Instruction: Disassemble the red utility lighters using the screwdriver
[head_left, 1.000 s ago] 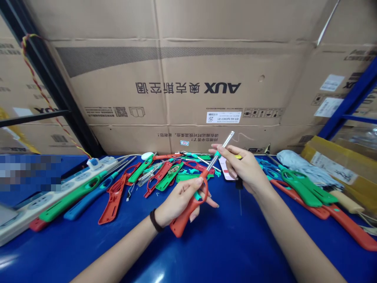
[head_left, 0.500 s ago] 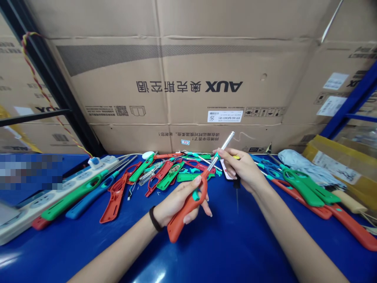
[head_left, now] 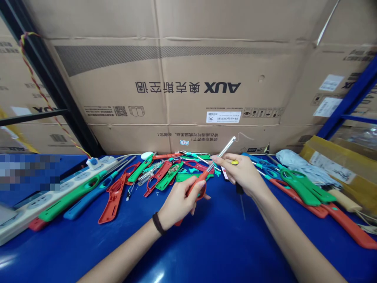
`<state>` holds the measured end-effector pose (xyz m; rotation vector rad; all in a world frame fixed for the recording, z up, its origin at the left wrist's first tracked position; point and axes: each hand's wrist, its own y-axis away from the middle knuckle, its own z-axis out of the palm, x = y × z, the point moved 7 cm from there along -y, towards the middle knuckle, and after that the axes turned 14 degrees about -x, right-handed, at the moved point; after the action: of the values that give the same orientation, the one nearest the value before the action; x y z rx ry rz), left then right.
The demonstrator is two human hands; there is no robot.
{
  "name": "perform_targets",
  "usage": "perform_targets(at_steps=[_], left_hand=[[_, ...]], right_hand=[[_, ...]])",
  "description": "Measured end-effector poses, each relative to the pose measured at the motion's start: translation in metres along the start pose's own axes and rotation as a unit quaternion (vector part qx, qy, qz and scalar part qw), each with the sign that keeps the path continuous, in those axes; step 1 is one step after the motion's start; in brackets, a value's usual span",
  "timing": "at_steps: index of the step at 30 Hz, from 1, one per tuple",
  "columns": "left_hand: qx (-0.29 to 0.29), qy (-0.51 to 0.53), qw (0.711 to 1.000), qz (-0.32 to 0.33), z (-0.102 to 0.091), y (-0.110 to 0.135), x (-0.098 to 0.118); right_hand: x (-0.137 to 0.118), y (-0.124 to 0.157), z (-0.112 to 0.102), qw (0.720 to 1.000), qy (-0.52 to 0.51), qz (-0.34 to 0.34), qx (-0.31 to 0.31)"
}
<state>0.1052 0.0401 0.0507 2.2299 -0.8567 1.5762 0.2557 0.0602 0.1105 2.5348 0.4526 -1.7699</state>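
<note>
My left hand [head_left: 184, 198] is closed round the red handle of a long-necked lighter [head_left: 202, 175], which slants up to the right. Its silver metal tube [head_left: 226, 147] points toward the cardboard, and a thin wire curls from the tip. With thumb and fingertips, my right hand [head_left: 243, 173] pinches the tube just above the handle. The same hand also keeps a screwdriver [head_left: 240, 189] in its curled fingers, yellow end up, black part and thin shaft pointing down. Fingers cover much of the red handle.
Red and green lighter shells [head_left: 169, 177] and small parts lie at the back of the blue table [head_left: 188, 251]. A white power strip [head_left: 73, 181] runs along the left beside whole lighters [head_left: 85, 200]. More lighters [head_left: 306, 188] lie right, near a yellow-taped box [head_left: 347, 169]. A cardboard wall [head_left: 188, 59] stands behind.
My left hand has turned over the handle and moved slightly left, hiding more of it. The lighter's tip is a little lower. The screwdriver shaft is tilted more.
</note>
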Motion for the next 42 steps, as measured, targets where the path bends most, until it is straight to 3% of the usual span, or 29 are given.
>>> perform_targets(at_steps=[3, 7, 13, 17, 32, 39, 42], left_hand=[[0.038, -0.109, 0.993, 0.008, -0.006, 0.003, 0.004], [0.026, -0.124, 0.992, 0.015, -0.006, 0.003, 0.006], [-0.056, 0.025, 0.998, -0.010, 0.009, -0.001, 0.001], [-0.085, 0.094, 0.992, -0.014, 0.016, -0.001, 0.005], [-0.132, 0.194, 0.971, -0.040, 0.016, 0.008, 0.025], [-0.168, 0.313, 0.931, -0.086, 0.020, 0.013, 0.022], [-0.144, 0.289, 0.944, -0.073, 0.016, 0.011, 0.024]], right_hand=[[0.006, 0.002, 0.003, 1.000, -0.011, 0.005, 0.013], [0.009, 0.007, 0.005, 1.000, -0.022, -0.005, 0.003], [0.010, 0.014, 0.022, 0.991, -0.018, 0.005, -0.133], [0.012, 0.017, 0.023, 0.990, -0.014, 0.000, -0.143], [0.003, 0.022, 0.040, 0.981, -0.086, -0.029, -0.173], [0.000, 0.022, 0.046, 0.978, -0.122, -0.018, -0.167], [0.000, 0.019, 0.049, 0.979, -0.130, -0.012, -0.154]])
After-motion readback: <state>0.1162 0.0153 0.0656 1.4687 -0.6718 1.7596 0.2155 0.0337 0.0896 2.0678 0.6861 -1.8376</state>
